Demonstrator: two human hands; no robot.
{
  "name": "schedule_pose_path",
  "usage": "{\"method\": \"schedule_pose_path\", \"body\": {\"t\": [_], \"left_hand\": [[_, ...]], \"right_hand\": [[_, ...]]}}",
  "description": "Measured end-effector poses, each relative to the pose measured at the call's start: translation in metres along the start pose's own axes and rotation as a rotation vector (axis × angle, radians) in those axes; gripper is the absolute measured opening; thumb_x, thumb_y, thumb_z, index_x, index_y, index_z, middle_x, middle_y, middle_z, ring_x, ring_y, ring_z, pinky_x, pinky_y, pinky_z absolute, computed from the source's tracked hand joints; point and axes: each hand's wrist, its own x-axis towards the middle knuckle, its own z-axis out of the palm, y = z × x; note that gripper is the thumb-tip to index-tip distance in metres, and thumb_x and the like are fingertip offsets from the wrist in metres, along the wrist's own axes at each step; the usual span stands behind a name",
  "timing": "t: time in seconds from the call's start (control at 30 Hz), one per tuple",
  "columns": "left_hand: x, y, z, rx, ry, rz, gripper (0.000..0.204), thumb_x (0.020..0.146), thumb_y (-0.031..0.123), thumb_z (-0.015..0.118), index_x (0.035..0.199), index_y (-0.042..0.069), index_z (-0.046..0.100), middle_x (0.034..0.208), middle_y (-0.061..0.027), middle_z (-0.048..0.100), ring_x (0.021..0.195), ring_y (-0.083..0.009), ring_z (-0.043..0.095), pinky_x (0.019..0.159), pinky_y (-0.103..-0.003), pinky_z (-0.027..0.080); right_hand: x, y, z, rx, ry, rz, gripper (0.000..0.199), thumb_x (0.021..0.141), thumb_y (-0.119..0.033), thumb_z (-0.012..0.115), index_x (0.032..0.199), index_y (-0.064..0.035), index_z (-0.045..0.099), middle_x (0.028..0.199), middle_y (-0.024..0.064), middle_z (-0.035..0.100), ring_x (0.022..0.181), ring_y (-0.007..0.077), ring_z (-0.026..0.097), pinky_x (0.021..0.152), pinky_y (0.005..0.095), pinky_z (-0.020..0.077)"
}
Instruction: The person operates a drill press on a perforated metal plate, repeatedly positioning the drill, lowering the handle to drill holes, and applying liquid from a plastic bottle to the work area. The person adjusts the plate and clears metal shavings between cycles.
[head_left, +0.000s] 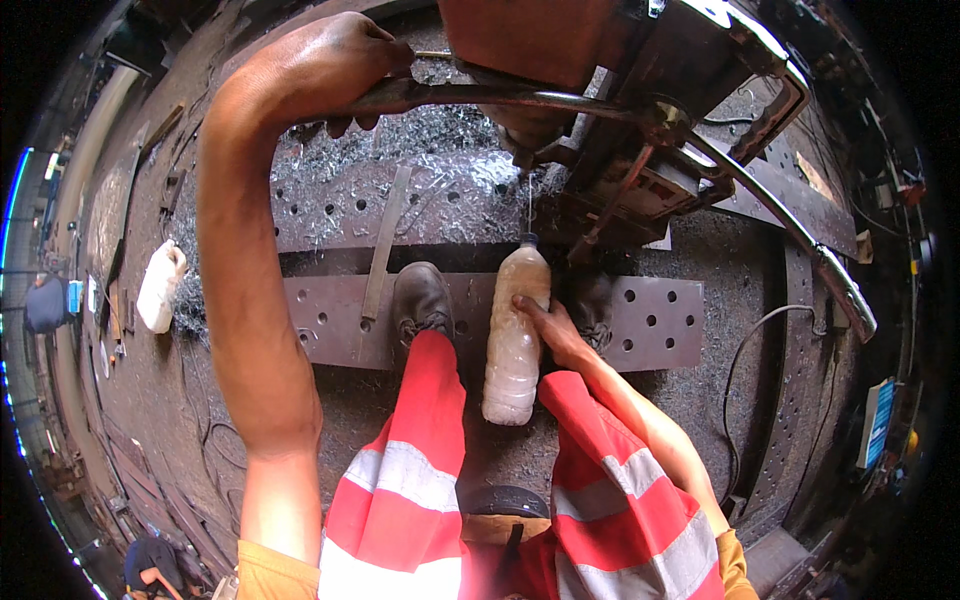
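My left hand (335,70) is wrapped round the end of a long metal lever (500,97) on a drilling machine (640,150). In my right hand (552,328) is a clear plastic bottle (515,300) of cloudy, whitish liquid, tilted with its dark cap away from me. A thin bright line runs from the cap toward the drill chuck (525,140); it looks like a jet of liquid. Beneath the drill lies a steel plate (345,207) with drilled holes, wet and strewn with metal shavings. The drill tip is hard to make out.
My shoes (420,300) rest on a nearer drilled plate (650,320). A flat metal strip (387,240) lies across both plates. Another lever arm (790,230) sticks out right. A white jug (162,287) stands left; a cable (745,400) curves over the floor at right.
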Motion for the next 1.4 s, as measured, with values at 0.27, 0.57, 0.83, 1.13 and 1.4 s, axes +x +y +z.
{"method": "schedule_pose_path", "body": {"t": [0.27, 0.57, 0.83, 1.13, 1.4], "left_hand": [[0.003, -0.010, 0.010, 0.065, 0.059, 0.134, 0.026, 0.100, 0.022, 0.056, 0.108, 0.009, 0.076, 0.076, -0.0077, 0.070, 0.059, -0.0161, 0.065, 0.053, -0.032, 0.050], [-0.007, -0.019, 0.003, 0.046, 0.082, 0.122, 0.030, 0.100, 0.029, 0.053, 0.100, 0.010, 0.077, 0.067, -0.0061, 0.065, 0.054, -0.0136, 0.059, 0.052, -0.033, 0.047], [-0.004, -0.005, 0.003, -0.049, 0.050, 0.011, 0.031, 0.099, 0.030, 0.054, 0.102, 0.010, 0.078, 0.064, -0.0064, 0.065, 0.053, -0.0144, 0.060, 0.051, -0.033, 0.048], [0.007, -0.032, 0.010, 0.149, 0.135, 0.291, 0.021, 0.095, 0.020, 0.060, 0.103, 0.010, 0.077, 0.073, -0.0068, 0.068, 0.059, -0.0153, 0.063, 0.054, -0.035, 0.051], [-0.008, -0.002, 0.001, 0.084, 0.046, 0.119, 0.023, 0.097, 0.023, 0.058, 0.106, 0.011, 0.076, 0.076, -0.0087, 0.069, 0.062, -0.0150, 0.064, 0.057, -0.034, 0.050]], "right_hand": [[-0.023, -0.023, 0.005, -0.177, -0.007, -0.284, 0.083, 0.079, -0.034, 0.086, 0.143, 0.0028, 0.046, 0.135, 0.0168, 0.060, 0.124, 0.0269, 0.058, 0.109, 0.0406, 0.0431], [-0.072, -0.083, 0.036, -0.545, -0.208, -0.644, 0.089, 0.066, -0.026, 0.094, 0.138, -0.0034, 0.047, 0.125, 0.0185, 0.066, 0.116, 0.0269, 0.066, 0.101, 0.0410, 0.0515], [-0.075, -0.084, 0.028, -0.664, -0.269, -0.653, 0.094, 0.065, -0.025, 0.096, 0.141, -0.0049, 0.043, 0.127, 0.0203, 0.065, 0.121, 0.0333, 0.064, 0.101, 0.0424, 0.0520], [-0.053, -0.070, 0.000, -0.977, -0.142, -0.841, 0.059, 0.083, -0.009, 0.077, 0.136, -0.0047, 0.052, 0.130, 0.0216, 0.062, 0.126, 0.0383, 0.056, 0.106, 0.0404, 0.0455], [-0.010, -0.018, -0.056, -0.649, 0.355, -0.674, 0.018, 0.095, -0.008, 0.061, 0.112, -0.0048, 0.066, 0.096, 0.0168, 0.072, 0.093, 0.0333, 0.071, 0.080, 0.0389, 0.0533]]}}
